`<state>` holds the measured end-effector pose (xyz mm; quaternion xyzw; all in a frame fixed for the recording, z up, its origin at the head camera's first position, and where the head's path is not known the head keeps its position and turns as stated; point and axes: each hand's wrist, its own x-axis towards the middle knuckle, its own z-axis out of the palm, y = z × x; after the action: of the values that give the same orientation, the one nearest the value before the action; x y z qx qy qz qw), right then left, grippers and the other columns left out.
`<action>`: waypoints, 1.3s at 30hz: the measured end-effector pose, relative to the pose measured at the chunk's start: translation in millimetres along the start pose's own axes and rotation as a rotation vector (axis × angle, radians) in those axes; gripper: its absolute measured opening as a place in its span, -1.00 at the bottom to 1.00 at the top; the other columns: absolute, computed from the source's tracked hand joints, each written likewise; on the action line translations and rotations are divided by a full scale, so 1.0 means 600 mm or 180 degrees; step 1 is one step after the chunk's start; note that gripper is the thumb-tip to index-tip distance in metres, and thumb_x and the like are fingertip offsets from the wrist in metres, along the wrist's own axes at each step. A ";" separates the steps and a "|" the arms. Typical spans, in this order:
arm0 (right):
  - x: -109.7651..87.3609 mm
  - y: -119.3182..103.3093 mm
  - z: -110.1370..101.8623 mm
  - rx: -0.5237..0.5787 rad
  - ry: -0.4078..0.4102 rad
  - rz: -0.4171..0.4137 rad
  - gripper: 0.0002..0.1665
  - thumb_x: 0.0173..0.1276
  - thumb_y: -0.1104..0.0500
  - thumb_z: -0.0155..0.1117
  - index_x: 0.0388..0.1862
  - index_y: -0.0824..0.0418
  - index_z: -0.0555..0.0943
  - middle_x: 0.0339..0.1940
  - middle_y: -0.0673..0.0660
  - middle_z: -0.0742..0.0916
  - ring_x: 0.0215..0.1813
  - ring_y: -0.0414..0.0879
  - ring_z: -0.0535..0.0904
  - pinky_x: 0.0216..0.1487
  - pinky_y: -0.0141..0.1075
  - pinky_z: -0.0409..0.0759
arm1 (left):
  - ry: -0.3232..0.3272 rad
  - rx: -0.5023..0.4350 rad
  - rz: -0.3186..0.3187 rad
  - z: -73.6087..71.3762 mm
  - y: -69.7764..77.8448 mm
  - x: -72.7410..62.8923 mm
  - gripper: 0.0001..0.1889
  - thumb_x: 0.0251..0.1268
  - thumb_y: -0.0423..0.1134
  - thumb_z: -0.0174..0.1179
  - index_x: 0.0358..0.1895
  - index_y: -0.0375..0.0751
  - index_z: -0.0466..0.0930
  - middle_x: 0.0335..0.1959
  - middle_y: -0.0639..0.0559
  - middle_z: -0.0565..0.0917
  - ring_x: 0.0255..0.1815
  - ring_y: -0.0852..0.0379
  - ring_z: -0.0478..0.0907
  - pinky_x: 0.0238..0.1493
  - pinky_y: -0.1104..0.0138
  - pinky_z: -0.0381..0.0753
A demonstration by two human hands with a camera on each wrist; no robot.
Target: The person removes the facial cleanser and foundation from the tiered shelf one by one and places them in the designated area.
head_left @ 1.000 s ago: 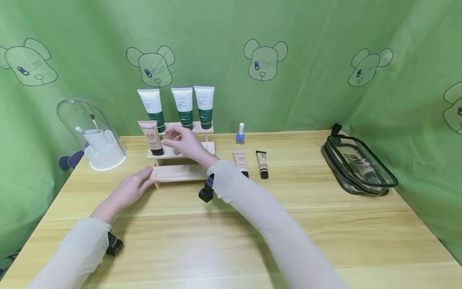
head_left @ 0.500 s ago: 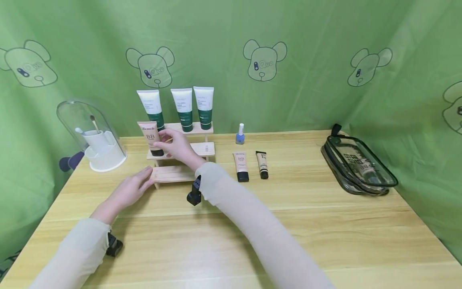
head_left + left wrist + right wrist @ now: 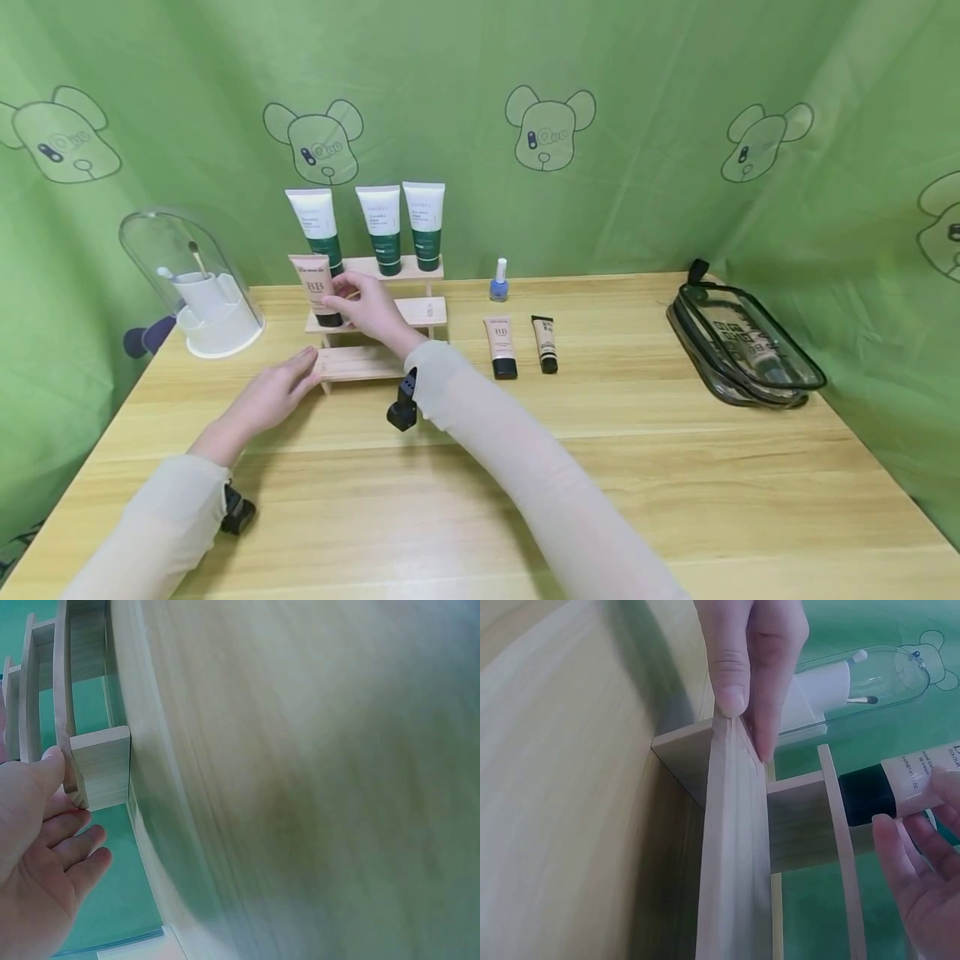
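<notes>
A three-step wooden display stand stands at the left rear of the table. My left hand pinches the left end of its lowest step, thumb on top and fingers below, clearly seen in the left wrist view. On the middle step, at its left end, a pink BB cream tube stands upright on its black cap. My right hand holds this tube by its right side, low near the cap. Behind it, white and green squeeze tubes stand cap-down along the top step.
Another BB cream tube and a small beige tube lie right of the stand, with a blue nail polish bottle behind them. A domed brush holder stands far left. A clear zip pouch lies far right.
My right hand has moved left and closed its fingers on the BB cream tube on the middle step. My left hand has stayed at the stand's lowest step.
</notes>
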<state>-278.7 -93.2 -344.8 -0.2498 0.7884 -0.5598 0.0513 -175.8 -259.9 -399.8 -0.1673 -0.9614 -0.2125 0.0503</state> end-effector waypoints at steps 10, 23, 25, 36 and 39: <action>-0.031 -0.002 -0.050 0.0115 -0.0044 -0.0030 -0.65 0.24 0.15 0.29 -0.02 0.23 0.56 -0.22 0.05 0.63 -0.26 -0.16 0.57 -0.34 -0.20 0.67 | -0.0010 -0.0019 -0.0016 0.000 -0.003 0.001 -0.49 0.41 -0.22 -0.02 0.27 -0.53 0.20 0.26 -0.40 0.25 0.24 -0.34 0.22 0.25 -0.08 0.17; -0.123 0.028 -0.184 0.0125 0.0208 0.0177 -0.62 0.26 0.18 0.27 0.02 0.32 0.53 -0.13 0.17 0.63 -0.24 -0.02 0.59 -0.34 -0.25 0.66 | 0.0031 -0.0027 -0.0013 -0.001 0.002 -0.003 -0.49 0.41 -0.22 -0.01 0.26 -0.54 0.22 0.24 -0.41 0.28 0.23 -0.33 0.24 0.23 -0.08 0.21; -0.137 0.041 -0.207 0.0095 0.0222 0.0172 -0.60 0.26 0.18 0.27 0.04 0.33 0.52 -0.13 0.19 0.63 -0.23 -0.01 0.59 -0.32 -0.19 0.66 | 0.0022 -0.0027 -0.0017 0.000 0.002 -0.003 -0.49 0.41 -0.22 -0.01 0.26 -0.54 0.22 0.24 -0.41 0.27 0.23 -0.33 0.23 0.23 -0.09 0.20; -0.224 0.107 -0.341 -0.0046 0.0559 0.0497 -0.56 0.29 0.19 0.22 0.06 0.43 0.45 -0.09 0.33 0.61 -0.17 0.02 0.57 -0.20 -0.08 0.64 | -0.0040 -0.0042 -0.0067 0.002 -0.001 0.000 -0.48 0.43 -0.19 -0.05 0.29 -0.51 0.19 0.27 -0.40 0.24 0.26 -0.32 0.19 0.26 -0.07 0.15; -0.246 0.133 -0.378 -0.0069 0.0670 0.0608 -0.56 0.31 0.20 0.20 0.06 0.48 0.43 -0.09 0.38 0.60 -0.21 -0.05 0.58 -0.17 -0.03 0.62 | -0.0059 -0.0053 -0.0079 0.002 -0.001 -0.001 -0.46 0.44 -0.16 -0.06 0.30 -0.50 0.17 0.28 -0.41 0.23 0.26 -0.32 0.19 0.27 -0.07 0.14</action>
<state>-259.0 187.9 -363.3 -0.1141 0.8156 -0.5669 0.0187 -175.2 -260.3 -401.2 -0.1577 -0.9620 -0.2196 0.0374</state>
